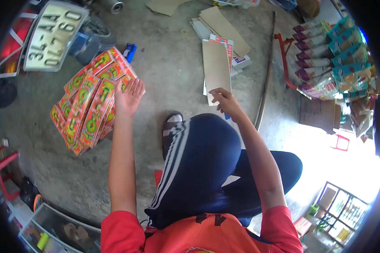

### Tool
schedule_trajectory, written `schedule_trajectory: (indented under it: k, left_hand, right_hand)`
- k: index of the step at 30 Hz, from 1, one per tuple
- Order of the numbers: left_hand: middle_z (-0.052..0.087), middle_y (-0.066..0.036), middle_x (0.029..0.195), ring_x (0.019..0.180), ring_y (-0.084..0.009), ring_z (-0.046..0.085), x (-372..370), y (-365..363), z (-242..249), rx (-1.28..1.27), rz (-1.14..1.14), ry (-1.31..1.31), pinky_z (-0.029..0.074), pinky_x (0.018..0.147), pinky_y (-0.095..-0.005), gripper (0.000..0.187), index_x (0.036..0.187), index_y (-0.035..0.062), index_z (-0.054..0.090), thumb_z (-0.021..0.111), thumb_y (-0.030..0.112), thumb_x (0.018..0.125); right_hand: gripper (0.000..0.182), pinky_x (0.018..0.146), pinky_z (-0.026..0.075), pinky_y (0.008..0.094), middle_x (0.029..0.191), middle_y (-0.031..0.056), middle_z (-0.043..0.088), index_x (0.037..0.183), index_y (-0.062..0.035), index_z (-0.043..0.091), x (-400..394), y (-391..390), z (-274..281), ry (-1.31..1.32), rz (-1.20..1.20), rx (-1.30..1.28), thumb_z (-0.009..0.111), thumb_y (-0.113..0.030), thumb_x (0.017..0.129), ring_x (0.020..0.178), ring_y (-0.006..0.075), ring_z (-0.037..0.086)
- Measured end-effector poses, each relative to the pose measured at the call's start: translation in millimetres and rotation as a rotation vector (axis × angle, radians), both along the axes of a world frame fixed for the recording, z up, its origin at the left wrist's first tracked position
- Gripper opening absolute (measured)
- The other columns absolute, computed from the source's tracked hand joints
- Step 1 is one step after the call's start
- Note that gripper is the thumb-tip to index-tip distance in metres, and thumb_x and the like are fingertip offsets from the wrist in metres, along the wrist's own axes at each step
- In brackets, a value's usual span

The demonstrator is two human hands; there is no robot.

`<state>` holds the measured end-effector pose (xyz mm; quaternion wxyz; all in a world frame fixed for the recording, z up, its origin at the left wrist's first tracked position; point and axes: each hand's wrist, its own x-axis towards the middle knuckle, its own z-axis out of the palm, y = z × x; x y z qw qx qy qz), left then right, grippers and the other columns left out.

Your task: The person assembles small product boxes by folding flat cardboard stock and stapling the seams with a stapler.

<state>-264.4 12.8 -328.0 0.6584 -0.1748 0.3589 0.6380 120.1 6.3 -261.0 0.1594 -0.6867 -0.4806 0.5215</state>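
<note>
Several folded boxes (90, 105) already stacked; left hand (128, 97) rests open against them, right hand (223, 101) pinching the next flat cardboard sheet (216, 67), plenty left.

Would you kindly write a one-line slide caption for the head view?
Seated person's left hand rests open against stacked colourful boxes; right hand touches a cardboard sheet.

two hands: left hand (129, 98), right hand (224, 101), one stack of colourful boxes (88, 105), exact box count unclear, one licence plate (55, 33), one sandal (172, 126), one long stick (267, 71), one blue roll (130, 51), one red stool (340, 142)
</note>
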Motion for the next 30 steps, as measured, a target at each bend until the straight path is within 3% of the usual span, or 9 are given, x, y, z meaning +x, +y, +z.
schedule_trajectory:
  k: [4,7,10,14,17,18,24,26,30]
  left_hand:
    - [0.064,-0.014,0.134,0.122,-0.0292,0.064,59.2,11.7,-7.2,0.103,-0.400,0.100,0.051,0.113,-0.0478,0.053,0.138,0.0003,0.055,0.059,0.042,0.106]
    - [0.066,-0.013,0.129,0.119,-0.0267,0.066,116.0,26.6,-16.1,0.069,-0.762,0.312,0.053,0.108,-0.0449,0.052,0.138,0.0030,0.056,0.059,0.043,0.105]
    - [0.066,-0.010,0.127,0.116,-0.0237,0.066,162.3,38.1,-45.4,0.071,-1.096,0.475,0.053,0.104,-0.0418,0.056,0.139,0.0047,0.055,0.061,0.047,0.103]
    - [0.066,-0.008,0.125,0.114,-0.0205,0.066,220.0,38.7,-97.5,-0.031,-1.368,0.632,0.054,0.098,-0.0380,0.061,0.138,0.0067,0.059,0.063,0.054,0.100]
    - [0.066,-0.008,0.124,0.112,-0.0194,0.066,257.1,30.7,-133.2,-0.094,-1.566,0.746,0.057,0.094,-0.0379,0.060,0.136,0.0056,0.061,0.065,0.052,0.099]
    - [0.068,-0.007,0.118,0.102,-0.0174,0.069,266.6,30.5,-139.3,-0.110,-1.602,0.790,0.060,0.084,-0.0348,0.061,0.134,0.0032,0.063,0.069,0.052,0.097]
    - [0.073,-0.005,0.097,0.079,-0.0138,0.071,284.5,31.5,-142.1,-0.035,-1.584,0.930,0.060,0.071,-0.0282,0.044,0.117,0.0015,0.071,0.073,0.041,0.099]
    - [0.074,-0.005,0.096,0.080,-0.0134,0.072,281.7,34.9,-137.0,-0.017,-1.533,0.935,0.060,0.071,-0.0283,0.038,0.111,0.0017,0.072,0.071,0.038,0.101]
    - [0.074,-0.005,0.095,0.080,-0.0121,0.072,278.1,37.5,-120.7,0.113,-1.443,0.868,0.059,0.070,-0.0276,0.033,0.105,0.0026,0.071,0.067,0.035,0.104]
  right_hand:
    - [0.037,0.074,0.059,0.0378,0.097,0.0116,0.074,0.126,-0.0128,0.074,36.9,-0.2,-58.7,-0.014,-0.047,-0.049,0.067,-0.035,0.097,0.081,0.0225,0.072]
    - [0.044,0.088,0.059,0.0451,0.109,0.0158,0.074,0.128,-0.0151,0.073,68.9,4.3,-115.2,-0.314,0.044,0.107,0.071,-0.040,0.092,0.101,0.0318,0.074]
    - [0.058,0.098,0.056,0.0490,0.130,0.0200,0.067,0.135,-0.0156,0.068,94.9,13.5,-145.1,-0.513,-0.051,-0.020,0.076,-0.046,0.087,0.119,0.0387,0.068]
    - [0.088,0.105,0.051,0.0461,0.136,0.0211,0.065,0.148,-0.0092,0.052,110.8,11.0,-157.5,-0.675,-0.188,-0.200,0.079,-0.059,0.081,0.129,0.0335,0.062]
    - [0.082,0.102,0.055,0.0481,0.142,0.0213,0.058,0.142,-0.0087,0.055,125.5,2.5,-181.9,-0.567,-0.248,-0.210,0.080,-0.054,0.079,0.123,0.0395,0.066]
    - [0.081,0.101,0.055,0.0480,0.140,0.0215,0.060,0.141,-0.0083,0.055,128.4,0.8,-189.7,-0.537,-0.246,-0.189,0.080,-0.054,0.079,0.122,0.0395,0.066]
    - [0.078,0.099,0.055,0.0477,0.133,0.0222,0.065,0.141,-0.0079,0.055,130.4,-2.1,-196.1,-0.419,-0.231,-0.215,0.079,-0.051,0.080,0.118,0.0388,0.068]
    - [0.079,0.097,0.056,0.0472,0.131,0.0214,0.066,0.140,-0.0085,0.055,129.7,-2.4,-183.3,-0.387,-0.184,-0.247,0.080,-0.052,0.080,0.116,0.0383,0.069]
    - [0.079,0.094,0.058,0.0448,0.124,0.0175,0.068,0.141,-0.0116,0.056,112.8,-9.1,-154.3,-0.554,-0.115,0.082,0.082,-0.055,0.080,0.111,0.0341,0.072]
